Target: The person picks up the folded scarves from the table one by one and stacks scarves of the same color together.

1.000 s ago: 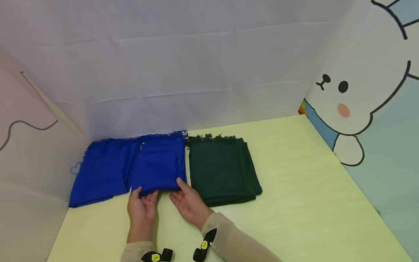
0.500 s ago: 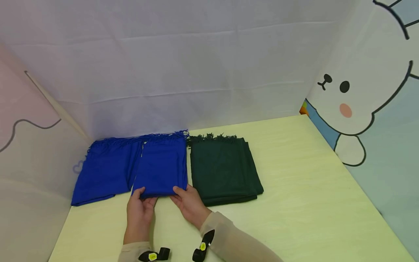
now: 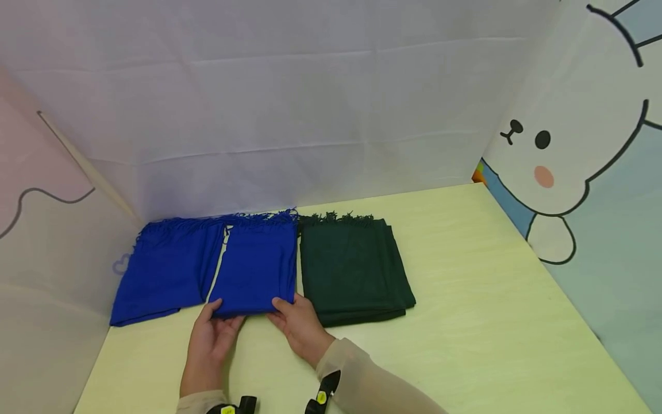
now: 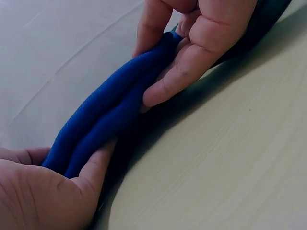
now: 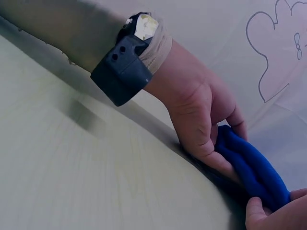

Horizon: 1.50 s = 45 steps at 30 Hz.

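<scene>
A folded blue fringed scarf (image 3: 256,264) lies in the middle of the row, fringe toward the back wall. My left hand (image 3: 207,345) pinches the left corner of its near edge, thumb on top and fingers beneath. At the right corner, my right hand (image 3: 305,330) pinches the same edge in the same way. The left wrist view shows this blue edge (image 4: 110,103) as thick, rounded layers lifted between both hands. In the right wrist view the right hand (image 5: 196,105) has its fingers under the fold.
Another folded blue fringed scarf (image 3: 165,267) lies to the left, split off by a narrow gap. Close on the right is a folded dark green fringed scarf (image 3: 346,270). The pale yellow table (image 3: 465,299) meets a white cloth wall (image 3: 310,103) behind.
The middle blue scarf's near edge has come toward me, and the gap to the left blue scarf has widened. My left hand has shifted slightly left and nearer. Both hands keep their grip.
</scene>
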### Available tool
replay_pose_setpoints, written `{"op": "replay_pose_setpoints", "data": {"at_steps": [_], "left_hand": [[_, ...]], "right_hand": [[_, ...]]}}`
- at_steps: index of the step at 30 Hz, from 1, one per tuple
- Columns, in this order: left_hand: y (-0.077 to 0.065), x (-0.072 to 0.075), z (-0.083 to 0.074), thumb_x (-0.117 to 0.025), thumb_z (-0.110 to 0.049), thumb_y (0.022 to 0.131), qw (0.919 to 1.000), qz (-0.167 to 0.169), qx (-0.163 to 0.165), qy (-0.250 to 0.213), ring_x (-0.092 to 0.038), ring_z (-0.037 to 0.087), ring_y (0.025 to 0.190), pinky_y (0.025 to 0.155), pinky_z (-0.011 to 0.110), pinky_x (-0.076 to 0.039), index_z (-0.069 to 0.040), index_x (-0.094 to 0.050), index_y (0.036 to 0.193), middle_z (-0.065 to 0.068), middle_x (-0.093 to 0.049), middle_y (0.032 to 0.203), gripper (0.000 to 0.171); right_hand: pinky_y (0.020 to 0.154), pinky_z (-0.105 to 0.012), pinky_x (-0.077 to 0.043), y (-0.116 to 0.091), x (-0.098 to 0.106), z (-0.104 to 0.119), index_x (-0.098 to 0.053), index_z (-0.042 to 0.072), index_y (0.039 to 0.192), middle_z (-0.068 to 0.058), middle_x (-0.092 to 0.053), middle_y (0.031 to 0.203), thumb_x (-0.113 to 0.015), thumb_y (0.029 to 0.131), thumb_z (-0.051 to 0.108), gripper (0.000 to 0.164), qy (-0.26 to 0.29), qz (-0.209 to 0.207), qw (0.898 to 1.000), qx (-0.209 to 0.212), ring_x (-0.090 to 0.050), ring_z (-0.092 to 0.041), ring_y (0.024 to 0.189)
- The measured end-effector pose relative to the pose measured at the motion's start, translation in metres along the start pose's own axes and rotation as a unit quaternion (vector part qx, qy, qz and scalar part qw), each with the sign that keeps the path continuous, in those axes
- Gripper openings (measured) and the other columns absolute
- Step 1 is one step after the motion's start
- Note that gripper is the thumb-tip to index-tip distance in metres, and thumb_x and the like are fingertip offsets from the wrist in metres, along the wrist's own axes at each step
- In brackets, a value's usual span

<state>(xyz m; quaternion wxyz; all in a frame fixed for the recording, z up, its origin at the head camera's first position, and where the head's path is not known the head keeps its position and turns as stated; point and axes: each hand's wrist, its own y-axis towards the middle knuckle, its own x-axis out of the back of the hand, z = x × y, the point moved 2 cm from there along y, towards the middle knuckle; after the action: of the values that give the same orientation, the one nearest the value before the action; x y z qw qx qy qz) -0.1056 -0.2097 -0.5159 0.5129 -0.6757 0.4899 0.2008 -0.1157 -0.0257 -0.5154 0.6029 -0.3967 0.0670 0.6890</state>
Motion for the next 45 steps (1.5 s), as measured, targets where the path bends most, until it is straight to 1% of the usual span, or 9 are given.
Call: {"op": "replay_pose_setpoints", "data": {"at_steps": [8, 14, 22, 27, 32, 37, 41, 43, 45], "left_hand": [[-0.008, 0.004, 0.002, -0.044, -0.009, 0.105, 0.9996, 0.024, -0.016, 0.006, -0.067, 0.019, 0.108, 0.101, 0.038, -0.05, -0.014, -0.039, 0.138, 0.007, -0.07, 0.112, 0.033], [-0.014, 0.006, 0.002, -0.045, -0.009, 0.105, 0.9982, -0.007, -0.023, 0.055, -0.067, 0.015, 0.106, 0.099, 0.037, -0.051, -0.017, -0.027, 0.15, 0.003, -0.071, 0.109, 0.049], [-0.025, 0.008, 0.002, -0.05, -0.01, 0.104, 0.9944, 0.014, -0.05, 0.092, -0.067, 0.015, 0.108, 0.096, 0.037, -0.052, -0.011, -0.05, 0.126, 0.003, -0.072, 0.111, 0.021], [-0.031, 0.011, 0.002, -0.049, -0.007, 0.104, 0.9842, -0.011, -0.07, 0.162, -0.067, 0.012, 0.105, 0.093, 0.032, -0.053, -0.007, -0.046, 0.125, -0.001, -0.072, 0.109, 0.021], [-0.036, 0.011, 0.001, -0.049, -0.009, 0.104, 0.971, -0.057, -0.061, 0.224, -0.067, 0.007, 0.103, 0.093, 0.027, -0.052, -0.004, -0.035, 0.141, -0.008, -0.072, 0.103, 0.04], [-0.04, 0.01, 0.001, -0.046, -0.009, 0.105, 0.9646, -0.056, -0.054, 0.252, -0.066, 0.004, 0.105, 0.095, 0.025, -0.05, -0.001, -0.02, 0.153, -0.012, -0.072, 0.101, 0.055], [-0.044, 0.01, -0.004, -0.049, -0.013, 0.105, 0.956, -0.07, -0.067, 0.277, -0.06, 0.0, 0.112, 0.1, 0.024, -0.048, -0.011, -0.038, 0.147, -0.017, -0.067, 0.108, 0.043], [-0.047, 0.009, -0.009, -0.049, -0.014, 0.105, 0.9534, -0.08, -0.09, 0.276, -0.054, 0.002, 0.122, 0.109, 0.026, -0.04, -0.015, -0.048, 0.141, -0.017, -0.066, 0.111, 0.036], [-0.051, 0.007, -0.018, -0.045, -0.016, 0.106, 0.9496, -0.095, -0.111, 0.277, -0.042, 0.006, 0.136, 0.117, 0.027, -0.028, -0.02, -0.046, 0.146, -0.009, -0.059, 0.131, 0.04]], "right_hand": [[0.106, -0.048, -0.043, -0.009, 0.001, 0.004, -0.04, -0.011, 0.144, -0.025, -0.056, 0.135, -0.055, 0.1, 0.002, 0.048, -0.004, 0.014, 1.0, -0.01, -0.056, -0.035, 0.124], [0.106, -0.05, -0.044, -0.015, 0.004, 0.005, -0.039, -0.011, 0.144, -0.026, -0.056, 0.135, -0.056, 0.099, 0.0, 0.049, -0.001, 0.017, 1.0, -0.02, -0.054, -0.038, 0.126], [0.103, -0.048, -0.046, -0.021, 0.008, 0.006, -0.04, -0.012, 0.143, -0.024, -0.058, 0.133, -0.057, 0.098, -0.001, 0.049, 0.004, 0.022, 0.999, -0.032, -0.056, -0.036, 0.124], [0.103, -0.046, -0.047, -0.024, 0.011, 0.008, -0.042, -0.012, 0.142, -0.023, -0.059, 0.132, -0.057, 0.098, -0.001, 0.047, -0.009, 0.028, 0.999, -0.044, -0.057, -0.035, 0.123], [0.103, -0.045, -0.047, -0.029, 0.014, 0.01, -0.044, -0.01, 0.141, -0.021, -0.06, 0.131, -0.057, 0.098, -0.003, 0.046, -0.021, 0.037, 0.997, -0.058, -0.057, -0.035, 0.123], [0.103, -0.047, -0.047, -0.034, 0.016, 0.012, -0.043, -0.01, 0.141, -0.021, -0.06, 0.131, -0.056, 0.098, -0.004, 0.045, -0.033, 0.036, 0.997, -0.065, -0.057, -0.035, 0.123], [0.113, -0.052, -0.034, -0.04, 0.013, 0.017, -0.034, -0.012, 0.146, -0.024, -0.051, 0.142, -0.053, 0.096, -0.001, 0.055, -0.044, 0.024, 0.997, -0.058, -0.048, -0.037, 0.133], [0.117, -0.053, -0.025, -0.045, 0.008, 0.023, -0.025, -0.012, 0.149, -0.028, -0.039, 0.15, -0.053, 0.093, 0.002, 0.065, -0.057, 0.014, 0.997, -0.054, -0.037, -0.039, 0.141], [0.12, -0.053, -0.018, -0.05, 0.004, 0.029, -0.021, -0.012, 0.151, -0.029, -0.027, 0.155, -0.053, 0.092, 0.005, 0.069, -0.079, 0.008, 0.996, -0.046, -0.026, -0.04, 0.146]]}}
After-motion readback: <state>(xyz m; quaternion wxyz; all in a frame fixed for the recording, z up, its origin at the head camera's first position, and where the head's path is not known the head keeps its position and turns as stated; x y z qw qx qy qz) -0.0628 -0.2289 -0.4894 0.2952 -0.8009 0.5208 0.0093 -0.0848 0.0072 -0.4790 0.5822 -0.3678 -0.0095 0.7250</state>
